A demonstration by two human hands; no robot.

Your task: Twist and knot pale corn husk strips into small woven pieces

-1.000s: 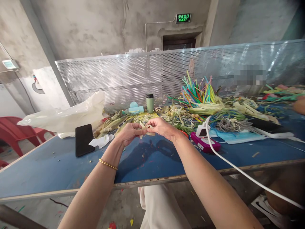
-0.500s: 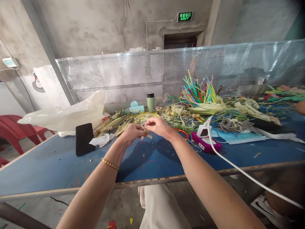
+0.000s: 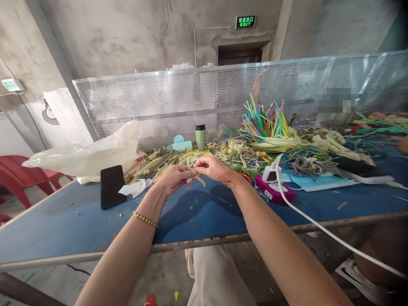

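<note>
My left hand [image 3: 176,178] and my right hand [image 3: 214,169] meet above the blue table [image 3: 178,221], fingertips pinched together. Between them is a thin, pale strip of corn husk [image 3: 201,181], its loose end hanging down below the right fingers. Both sets of fingers are closed on it, though the fingertips hide where it is gripped. Just beyond the hands lies a heap of husk scraps [image 3: 236,151]. Whole dried corn husks [image 3: 149,165] rest to the left of it.
A black phone [image 3: 112,187] and crumpled white paper [image 3: 136,187] lie left. Behind stand a green bottle [image 3: 200,138] and colourful pipe cleaners [image 3: 263,121]. At right are a purple power strip [image 3: 274,189] with a white cable [image 3: 309,217], and a blue face mask [image 3: 318,182].
My two hands have drawn closer together, fingertips now touching. The strip's loose end has swung out and hangs longer below the right fingers. The view has shifted slightly.
</note>
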